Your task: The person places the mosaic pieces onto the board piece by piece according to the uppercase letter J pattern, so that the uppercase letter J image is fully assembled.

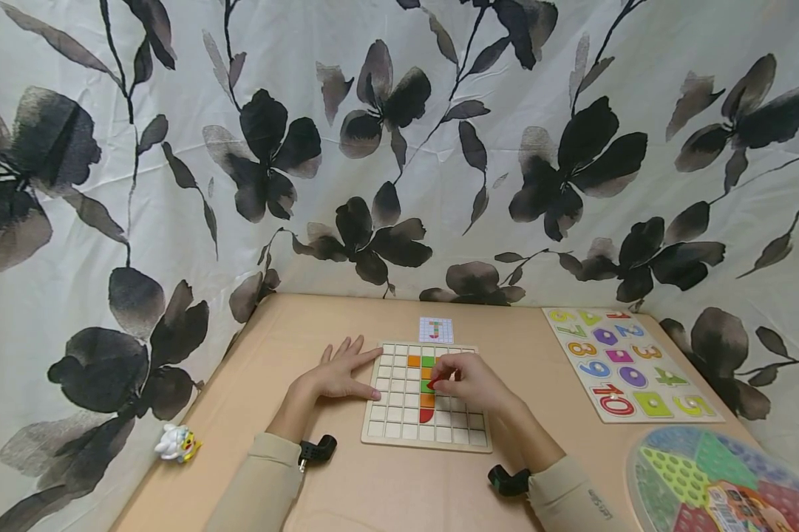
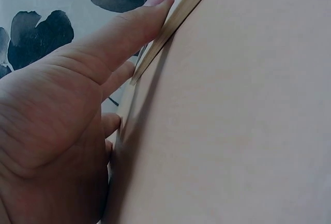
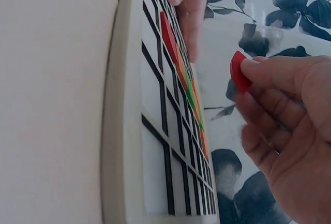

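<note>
A pale wooden grid board lies on the table. Orange, green and red tiles fill a column near its middle, with an orange tile to the left at the top and a rounded red tile at the bottom. My right hand is over the board's right half, pinching a red curved-edged tile between thumb and fingers, apart from the surface in the right wrist view. My left hand rests at the board's left edge with fingers spread; its thumb touches the rim.
Behind the board lies a small pattern card. To the right are a number puzzle board and a round, colourful board with holes. A small white and yellow toy figure stands at the table's left edge. Floral cloth hangs behind.
</note>
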### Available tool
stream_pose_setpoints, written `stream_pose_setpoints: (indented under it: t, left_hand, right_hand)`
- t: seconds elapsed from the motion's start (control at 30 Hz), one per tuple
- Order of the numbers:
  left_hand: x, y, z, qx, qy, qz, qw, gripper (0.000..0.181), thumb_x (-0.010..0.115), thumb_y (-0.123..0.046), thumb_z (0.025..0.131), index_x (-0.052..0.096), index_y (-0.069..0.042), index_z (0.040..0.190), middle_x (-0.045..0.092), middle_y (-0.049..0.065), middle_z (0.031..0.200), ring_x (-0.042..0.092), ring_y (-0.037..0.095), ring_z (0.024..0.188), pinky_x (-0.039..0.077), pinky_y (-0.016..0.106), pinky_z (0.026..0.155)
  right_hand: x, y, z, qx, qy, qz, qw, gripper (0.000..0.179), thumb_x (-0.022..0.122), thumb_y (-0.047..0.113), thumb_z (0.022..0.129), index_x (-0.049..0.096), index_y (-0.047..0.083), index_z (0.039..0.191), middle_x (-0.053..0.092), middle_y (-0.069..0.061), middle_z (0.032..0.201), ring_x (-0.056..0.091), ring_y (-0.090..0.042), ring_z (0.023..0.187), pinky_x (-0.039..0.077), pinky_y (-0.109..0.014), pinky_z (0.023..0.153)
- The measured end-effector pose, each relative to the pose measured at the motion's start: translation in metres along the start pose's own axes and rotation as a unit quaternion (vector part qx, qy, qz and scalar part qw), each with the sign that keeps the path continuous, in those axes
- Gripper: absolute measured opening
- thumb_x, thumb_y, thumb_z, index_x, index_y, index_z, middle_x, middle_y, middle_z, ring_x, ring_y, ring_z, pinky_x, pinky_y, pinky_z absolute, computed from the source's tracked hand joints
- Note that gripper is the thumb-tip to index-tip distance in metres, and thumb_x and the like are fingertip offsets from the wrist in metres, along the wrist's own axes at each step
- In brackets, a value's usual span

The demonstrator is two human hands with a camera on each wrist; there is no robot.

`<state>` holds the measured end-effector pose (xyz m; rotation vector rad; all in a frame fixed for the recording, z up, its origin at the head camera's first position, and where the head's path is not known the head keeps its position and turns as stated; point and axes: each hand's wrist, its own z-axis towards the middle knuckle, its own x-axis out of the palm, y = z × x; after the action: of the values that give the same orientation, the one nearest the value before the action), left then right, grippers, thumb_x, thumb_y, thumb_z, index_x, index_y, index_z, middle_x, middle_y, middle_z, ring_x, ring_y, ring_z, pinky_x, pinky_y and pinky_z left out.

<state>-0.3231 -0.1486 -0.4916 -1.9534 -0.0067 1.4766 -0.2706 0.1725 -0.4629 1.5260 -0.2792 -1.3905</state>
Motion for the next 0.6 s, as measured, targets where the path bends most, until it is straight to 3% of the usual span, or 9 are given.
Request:
stream_pose_setpoints:
  t: [0.2,0.43,0.6]
  left_hand:
    - [0.0,0.0,0.0,0.001,-0.003,0.002,1.0,0.101,0.08,-0.067,0.078,0.037,-0.031,0.163,0.008,0.021,0.174,-0.002,0.046,0.161,-0.008,0.07,0.124]
    - [0.0,0.0,0.001,-0.001,-0.001,0.006,1.0,0.1,0.078,-0.068,0.079,0.037,-0.033,0.163,0.008,0.02,0.175,-0.002,0.044,0.162,-0.007,0.07,0.125]
    - [0.0,0.0,0.0,-0.002,0.0,0.008,1.0,0.1,0.078,-0.069,0.079,0.037,-0.033,0.163,0.007,0.02,0.175,-0.002,0.044,0.162,-0.008,0.069,0.125]
  right_hand:
    - [0.01,0.0,0.004,-0.01,0.012,0.014,0.9998,0.004,0.076,0.004,0.093,0.073,0.007,0.094,0.072,0.0,0.088,0.057,-0.011,0.074,0.05,-0.021,0.065]
    - [0.019,-0.001,0.007,-0.012,0.038,0.005,0.9992,0.007,0.072,0.007,0.096,0.075,0.013,0.099,0.072,0.003,0.093,0.06,-0.01,0.08,0.053,-0.022,0.074]
    - [0.023,0.0,0.007,-0.012,0.044,0.006,0.9989,0.014,0.071,0.005,0.096,0.079,0.008,0.108,0.075,0.002,0.099,0.063,-0.01,0.084,0.054,-0.023,0.078]
